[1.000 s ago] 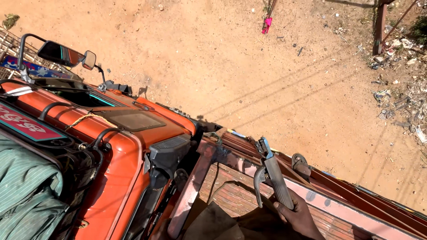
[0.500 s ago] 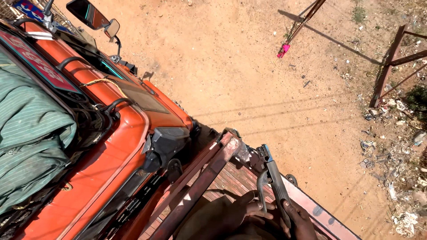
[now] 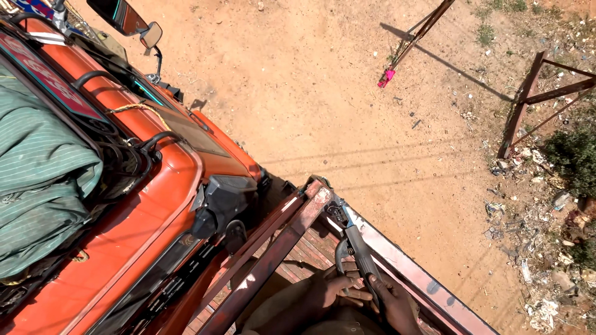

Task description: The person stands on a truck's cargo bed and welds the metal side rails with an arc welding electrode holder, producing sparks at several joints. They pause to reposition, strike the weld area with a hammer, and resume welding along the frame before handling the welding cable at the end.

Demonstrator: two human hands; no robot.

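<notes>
The right hand (image 3: pixel 397 304) is cut off by the bottom edge and covers the lower end of the grey tool handle (image 3: pixel 360 257), so its grip there cannot be made out. The left hand (image 3: pixel 329 291) hides the tool's curved lever, and both forearms run out of view. The litter (image 3: pixel 546 273) by the truck bed's far side is too small to identify.

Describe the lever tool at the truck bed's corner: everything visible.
The lever tool is a long dark handle, apparently metal, with a curved grey loop beside it and a shiny ratchet-like head at the top. It slants up-left along the bed rail, head at the corner post. The right hand wraps its lower end; the left hand touches the loop. Its lower tip is hidden.
</notes>
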